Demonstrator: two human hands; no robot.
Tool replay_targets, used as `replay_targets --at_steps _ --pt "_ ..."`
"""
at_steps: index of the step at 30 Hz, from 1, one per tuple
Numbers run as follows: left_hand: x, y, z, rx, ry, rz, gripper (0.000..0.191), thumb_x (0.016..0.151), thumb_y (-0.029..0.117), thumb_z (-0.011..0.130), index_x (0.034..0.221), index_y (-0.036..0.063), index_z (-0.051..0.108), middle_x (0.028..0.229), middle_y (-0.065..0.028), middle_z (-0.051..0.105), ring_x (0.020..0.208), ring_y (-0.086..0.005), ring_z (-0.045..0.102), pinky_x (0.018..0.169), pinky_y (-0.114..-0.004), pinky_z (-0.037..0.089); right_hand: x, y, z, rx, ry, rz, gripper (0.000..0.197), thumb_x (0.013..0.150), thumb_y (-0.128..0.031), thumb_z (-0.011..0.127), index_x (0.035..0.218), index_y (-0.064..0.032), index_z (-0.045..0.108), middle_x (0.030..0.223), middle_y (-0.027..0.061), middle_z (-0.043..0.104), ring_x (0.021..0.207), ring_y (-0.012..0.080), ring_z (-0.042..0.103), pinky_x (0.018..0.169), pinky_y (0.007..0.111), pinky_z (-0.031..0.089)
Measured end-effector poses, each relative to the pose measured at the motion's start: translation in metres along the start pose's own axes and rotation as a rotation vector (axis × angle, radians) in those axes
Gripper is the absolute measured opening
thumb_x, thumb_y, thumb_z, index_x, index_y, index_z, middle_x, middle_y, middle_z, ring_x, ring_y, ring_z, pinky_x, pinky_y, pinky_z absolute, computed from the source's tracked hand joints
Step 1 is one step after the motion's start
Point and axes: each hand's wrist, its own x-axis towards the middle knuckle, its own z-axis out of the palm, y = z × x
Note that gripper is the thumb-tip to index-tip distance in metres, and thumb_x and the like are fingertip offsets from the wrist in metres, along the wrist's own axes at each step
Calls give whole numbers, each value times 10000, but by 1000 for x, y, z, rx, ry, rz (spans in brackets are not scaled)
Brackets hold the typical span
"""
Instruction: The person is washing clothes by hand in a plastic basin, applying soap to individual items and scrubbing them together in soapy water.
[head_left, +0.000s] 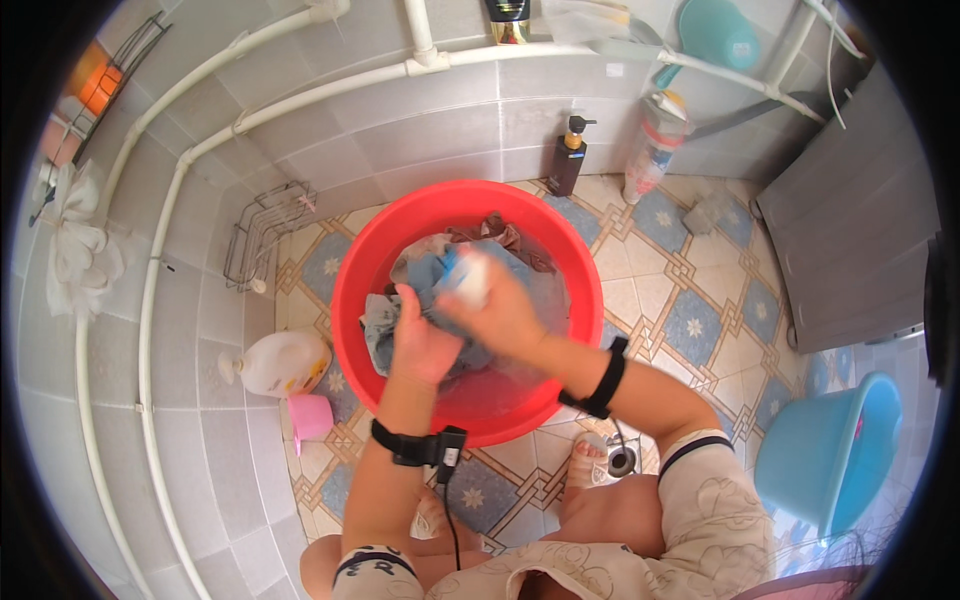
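A round red plastic basin (466, 196) stands on the floor before me, holding cloudy water and wet clothes. Blue-grey cloth (427, 271) lies in the middle, with brownish cloth (501, 231) towards the far side. My right hand (499, 311) is closed around a blurred white object with blue on it (471, 279), over the clothes. Just left of it, my left hand (425, 341) reaches over the basin with the thumb raised; its fingers point towards the cloth and are partly hidden, so its hold is unclear.
A white jug (281, 365) and a pink cup (310, 418) stand left of the basin. Beyond it are a dark pump bottle (568, 163) and a tall bottle (651, 154) by the tiled wall. On the right are a grey appliance (847, 202) and a light-blue bucket (806, 450).
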Motion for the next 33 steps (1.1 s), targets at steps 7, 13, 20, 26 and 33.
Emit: replay_targets --at_steps 7,13,20,26,33 --pt "0 -56 -7 -33 -19 29 580 909 500 260 1334 108 306 1365 -36 348 1248 -230 333 1047 -406 235 33 17 -8 -306 -51 384 621 683 -466 642 1113 -35 518 991 176 590 933 341 553 797 415 439" --pt "-8 -43 -32 -59 -167 88 570 918 488 232 1330 104 308 1363 -44 349 1249 -213 334 1029 -388 275 -23 -2 26 -558 -72 -258 776 682 -479 652 1175 72 417 1203 233 480 1107 334 484 919 387 393" --pt "-4 -34 -43 -69 -102 -36 548 914 464 286 1337 115 308 1373 -47 330 1256 -228 316 1045 -395 251 -22 28 33 -452 -99 -14 773 686 -439 669 1243 28 405 1219 212 475 1161 309 449 974 366 344" --pt "-6 -46 -38 -245 16 -13 585 904 496 288 1319 86 328 1350 -70 368 1254 -265 319 1042 -430 244 13 56 17 -490 86 107 570 726 -463 630 1054 -2 561 1096 184 556 1015 309 537 854 400 419" --pt "-26 0 -31 -101 -164 12 571 887 468 394 1285 58 367 1297 -111 423 1198 -292 393 1009 -445 296 17 77 -31 493 -384 532 409 718 -231 714 1049 -68 539 965 29 590 871 111 522 779 284 430"
